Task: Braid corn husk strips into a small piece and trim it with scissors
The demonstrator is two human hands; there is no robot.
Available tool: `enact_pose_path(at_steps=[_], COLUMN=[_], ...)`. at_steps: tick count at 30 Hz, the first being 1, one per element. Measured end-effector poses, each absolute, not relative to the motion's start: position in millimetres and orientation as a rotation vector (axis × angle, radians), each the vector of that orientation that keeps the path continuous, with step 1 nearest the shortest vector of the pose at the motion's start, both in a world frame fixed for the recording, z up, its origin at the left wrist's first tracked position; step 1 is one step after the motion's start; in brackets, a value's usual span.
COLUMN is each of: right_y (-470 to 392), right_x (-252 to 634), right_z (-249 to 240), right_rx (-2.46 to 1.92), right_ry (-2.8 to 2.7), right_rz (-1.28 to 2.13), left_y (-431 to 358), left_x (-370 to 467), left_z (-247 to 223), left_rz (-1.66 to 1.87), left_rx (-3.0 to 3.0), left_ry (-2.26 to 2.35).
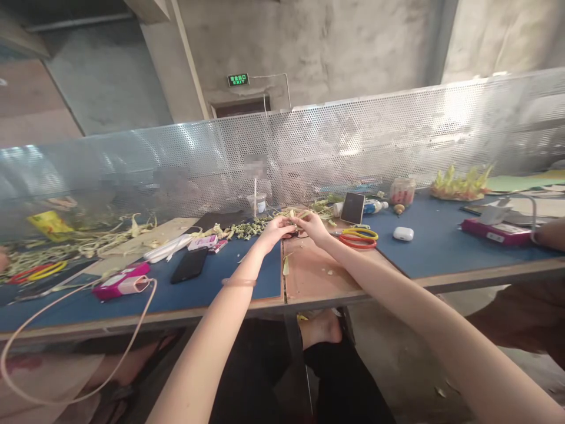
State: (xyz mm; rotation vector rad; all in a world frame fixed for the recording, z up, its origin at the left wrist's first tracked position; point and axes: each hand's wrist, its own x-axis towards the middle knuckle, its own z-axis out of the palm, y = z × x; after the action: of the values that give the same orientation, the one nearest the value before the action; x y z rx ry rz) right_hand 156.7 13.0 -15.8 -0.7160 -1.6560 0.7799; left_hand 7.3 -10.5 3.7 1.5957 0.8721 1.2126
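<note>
Left hand (281, 226) and right hand (312, 228) close together toward the bench's (326, 280) far edge, fingers bent inward. Pale plant material (292, 213) just beyond them. Green plant pieces (247, 230) heaped left of the hands; red-and-yellow scissors (348, 238) just right. Dark phone (189, 265) lies nearer the near edge, left side. Perforated screen (212, 153) rises behind the far edge. Upright dark panel (353, 207) hides the middle of a bottle (374, 206). Another person's arm (551, 234) is cut off at right. Cannot tell whether either hand's fingers grip anything: too small, partly covered.
</note>
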Motion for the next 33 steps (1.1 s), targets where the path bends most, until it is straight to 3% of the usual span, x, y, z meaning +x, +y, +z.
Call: enact_pose_path(at_steps=[20, 33], right_y=[0.7, 5.9], right_x=[154.3, 150.1], right_z=[-3.8, -8.2], right_rx=[-0.579, -0.583], right_ry=[-1.79, -1.851], right_rz=[0.207, 0.241], left_y=[4.0, 1.0], left_x=[-2.6, -6.6], left_z=[0.6, 0.0], left_rz=[1.294, 1.227], left_rx=[1.464, 1.492], left_ry=[0.931, 0.997])
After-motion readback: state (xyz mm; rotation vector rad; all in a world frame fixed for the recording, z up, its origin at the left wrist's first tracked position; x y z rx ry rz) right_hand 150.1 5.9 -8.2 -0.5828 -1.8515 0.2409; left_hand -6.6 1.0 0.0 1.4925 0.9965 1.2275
